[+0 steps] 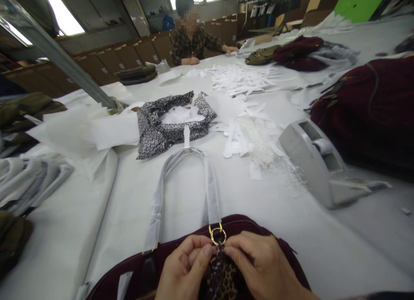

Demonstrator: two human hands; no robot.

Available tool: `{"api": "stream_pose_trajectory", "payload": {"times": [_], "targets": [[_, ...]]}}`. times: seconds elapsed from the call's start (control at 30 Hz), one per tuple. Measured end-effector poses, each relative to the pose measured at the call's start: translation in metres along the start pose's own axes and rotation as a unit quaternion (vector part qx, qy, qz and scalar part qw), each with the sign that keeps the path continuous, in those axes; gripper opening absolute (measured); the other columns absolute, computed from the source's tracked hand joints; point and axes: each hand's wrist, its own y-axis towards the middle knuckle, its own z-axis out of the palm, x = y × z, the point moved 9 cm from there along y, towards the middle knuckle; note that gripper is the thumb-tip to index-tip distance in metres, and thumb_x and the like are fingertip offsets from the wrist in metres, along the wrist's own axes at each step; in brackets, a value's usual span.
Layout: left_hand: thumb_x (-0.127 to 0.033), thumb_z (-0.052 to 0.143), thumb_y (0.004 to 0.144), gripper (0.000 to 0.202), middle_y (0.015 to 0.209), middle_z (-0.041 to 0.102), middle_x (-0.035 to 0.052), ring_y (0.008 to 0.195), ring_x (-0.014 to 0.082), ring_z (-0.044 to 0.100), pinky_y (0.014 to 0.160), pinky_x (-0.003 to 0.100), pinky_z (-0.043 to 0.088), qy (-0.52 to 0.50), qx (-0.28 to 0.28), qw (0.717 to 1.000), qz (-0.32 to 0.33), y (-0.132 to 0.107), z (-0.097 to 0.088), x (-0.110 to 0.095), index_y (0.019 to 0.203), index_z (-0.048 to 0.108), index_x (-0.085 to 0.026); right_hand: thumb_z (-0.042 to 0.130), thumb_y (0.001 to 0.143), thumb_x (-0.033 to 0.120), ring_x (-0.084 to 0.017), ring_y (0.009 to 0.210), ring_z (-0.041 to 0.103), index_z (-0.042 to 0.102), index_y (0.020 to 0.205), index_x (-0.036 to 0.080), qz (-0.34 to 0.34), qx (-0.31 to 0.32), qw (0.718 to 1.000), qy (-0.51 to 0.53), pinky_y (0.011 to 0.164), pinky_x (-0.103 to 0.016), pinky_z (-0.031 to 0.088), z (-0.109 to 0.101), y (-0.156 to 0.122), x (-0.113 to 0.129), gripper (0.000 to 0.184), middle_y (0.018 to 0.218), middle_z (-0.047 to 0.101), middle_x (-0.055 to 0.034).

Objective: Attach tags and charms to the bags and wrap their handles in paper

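A dark burgundy handbag [123, 272] lies at the near edge of the view, its handles [211, 192] wrapped in white paper and pointing away from me. On its right handle base hangs a gold ring [218, 236]. Just below the ring is a leopard-print charm [226, 272] with a dark twisted part at its top. My left hand [187, 265] pinches this dark top from the left, fingers curled. From the other side my right hand [261, 263] pinches it too, thumb and forefinger pressed together. Both sets of fingertips partly hide the pinched spot.
Beyond the handles sits a black-and-white patterned cloth bag [158, 136] with white pieces inside. A grey tape dispenser [320, 162] stands right, beside a heap of thin strings [261, 140]. Burgundy bags [371, 110] pile up at right. Across the table a person [190, 41] rests both hands on it.
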Motion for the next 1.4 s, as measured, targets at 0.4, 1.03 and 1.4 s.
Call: {"api": "stream_pose_trajectory", "payload": {"times": [0.4,1.03,1.4], "targets": [[-0.045,0.048,0.082,0.024,0.082,0.066,0.0014,0.073,0.0151,0.060,0.068,0.022,0.045,0.213,-0.105,0.950,0.202,-0.015,-0.010,-0.034,0.084,0.055,-0.021,0.052,0.084,0.015,-0.012,0.077,0.057,0.064,0.086,0.021,-0.010,-0.053,0.996,0.071,0.070,-0.021,0.043,-0.018,0.003,0.006,0.014,0.082,0.058,-0.0009],[-0.041,0.062,0.072,0.027,0.061,0.058,-0.0013,0.051,0.0101,0.051,0.047,0.018,0.041,0.113,-0.028,0.982,0.149,0.004,0.011,-0.015,0.080,0.060,-0.016,0.061,0.080,0.039,-0.011,0.068,0.055,0.063,0.084,0.015,0.159,0.016,0.914,0.373,0.063,-0.020,0.044,0.001,0.012,-0.010,0.025,0.077,0.064,-0.0022],[-0.020,0.039,0.087,0.020,0.076,0.054,0.0009,0.065,0.0114,0.054,0.063,0.020,0.042,0.404,-0.052,0.820,0.402,-0.016,0.028,-0.060,0.087,0.059,-0.023,0.056,0.083,0.041,-0.013,0.066,0.054,0.063,0.080,0.014,0.103,0.084,0.951,0.281,0.060,-0.022,0.043,0.001,0.013,0.008,0.029,0.071,0.062,-0.0012]]}}
